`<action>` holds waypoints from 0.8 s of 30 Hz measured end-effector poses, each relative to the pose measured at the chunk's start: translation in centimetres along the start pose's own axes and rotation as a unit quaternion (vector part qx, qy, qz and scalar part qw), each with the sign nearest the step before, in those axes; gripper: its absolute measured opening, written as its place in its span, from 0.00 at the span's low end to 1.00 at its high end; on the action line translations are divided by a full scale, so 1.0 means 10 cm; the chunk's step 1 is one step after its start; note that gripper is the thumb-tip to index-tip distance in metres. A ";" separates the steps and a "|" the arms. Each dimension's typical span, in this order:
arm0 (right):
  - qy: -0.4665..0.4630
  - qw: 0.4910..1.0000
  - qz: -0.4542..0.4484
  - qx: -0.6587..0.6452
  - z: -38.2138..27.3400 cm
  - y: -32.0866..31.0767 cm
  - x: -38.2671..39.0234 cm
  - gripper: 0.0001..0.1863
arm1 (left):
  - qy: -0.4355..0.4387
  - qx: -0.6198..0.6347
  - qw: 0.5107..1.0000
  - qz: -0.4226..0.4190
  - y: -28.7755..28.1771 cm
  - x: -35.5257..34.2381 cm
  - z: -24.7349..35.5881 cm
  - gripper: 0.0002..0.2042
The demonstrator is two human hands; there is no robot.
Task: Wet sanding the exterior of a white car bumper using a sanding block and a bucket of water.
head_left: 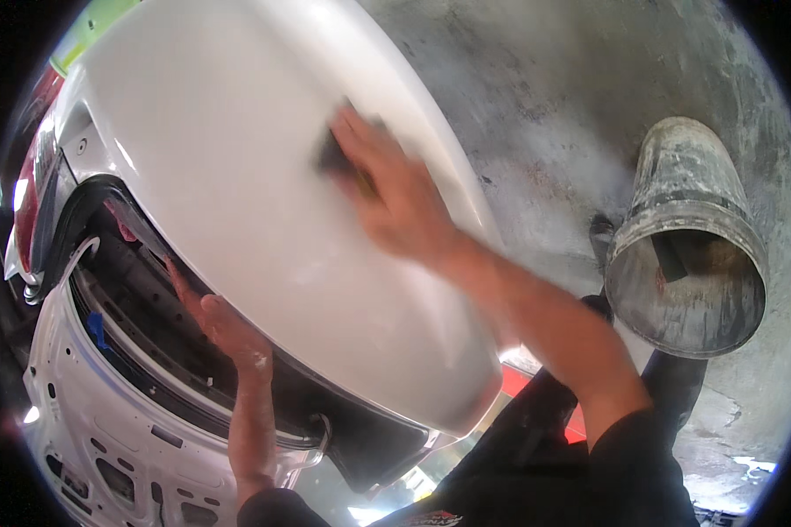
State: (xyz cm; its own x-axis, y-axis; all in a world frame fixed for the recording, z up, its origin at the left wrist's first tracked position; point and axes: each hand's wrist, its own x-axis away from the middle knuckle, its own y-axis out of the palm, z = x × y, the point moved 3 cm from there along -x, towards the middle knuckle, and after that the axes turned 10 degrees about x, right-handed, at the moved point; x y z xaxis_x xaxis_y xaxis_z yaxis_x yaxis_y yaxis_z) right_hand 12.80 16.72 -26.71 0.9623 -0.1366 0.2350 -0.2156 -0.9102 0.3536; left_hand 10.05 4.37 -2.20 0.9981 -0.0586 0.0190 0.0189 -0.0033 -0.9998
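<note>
My right hand (387,184), blurred by motion, holds a dark sanding block or pad (332,154) against a large white car panel (202,105), near its upper middle. My left hand (224,329) rests at the panel's lower left edge, fingers stretched out along the dark gap beside an opened inner panel (105,422) with stamped holes. A dark rubber seal and a small piece of blue tape (97,329) show in that gap.
A dirty bucket (685,180) with a dark block inside stands at the right on the grey concrete floor (536,79). A red tail light (35,193) is at the far left. My dark-clothed legs are below, beside a red object (518,386).
</note>
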 end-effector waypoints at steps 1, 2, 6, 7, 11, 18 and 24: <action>-0.006 1.000 -0.003 0.005 -0.02 0.02 -0.48 0.27 | 0.006 -0.047 0.999 -0.009 0.01 -0.02 0.04 0.44; 0.006 0.999 -0.036 -0.008 -0.01 0.05 -0.92 0.21 | 0.006 -0.041 0.999 -0.010 0.06 -0.04 0.02 0.44; 0.084 0.992 -0.061 -0.066 -0.10 0.08 -1.02 0.18 | 0.009 -0.047 0.999 -0.023 -0.07 -0.02 0.01 0.43; 0.040 0.996 -0.003 -0.083 -0.06 0.07 -0.78 0.10 | 0.014 -0.049 0.998 -0.035 -0.05 -0.02 0.00 0.43; 0.088 0.983 0.051 -0.156 0.17 0.15 -0.43 0.18 | 0.018 -0.027 0.999 -0.041 -0.07 -0.04 0.00 0.43; 0.224 0.953 -0.088 -0.185 0.15 0.06 -1.13 0.26 | 0.048 -0.057 0.997 -0.039 -0.04 -0.02 -0.15 0.40; 0.223 0.918 -0.049 -0.323 0.27 0.14 -1.13 0.22 | 0.022 -0.058 0.998 -0.028 -0.06 -0.14 0.03 0.43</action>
State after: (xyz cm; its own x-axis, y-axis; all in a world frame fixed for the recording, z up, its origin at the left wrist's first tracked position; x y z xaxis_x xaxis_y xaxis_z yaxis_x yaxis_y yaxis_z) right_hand 2.10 15.92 -31.35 0.8497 0.2389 0.4700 -0.3233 -0.4680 0.8224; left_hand 8.63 4.72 -1.58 0.9920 -0.0989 0.0779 0.0655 -0.1234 -0.9902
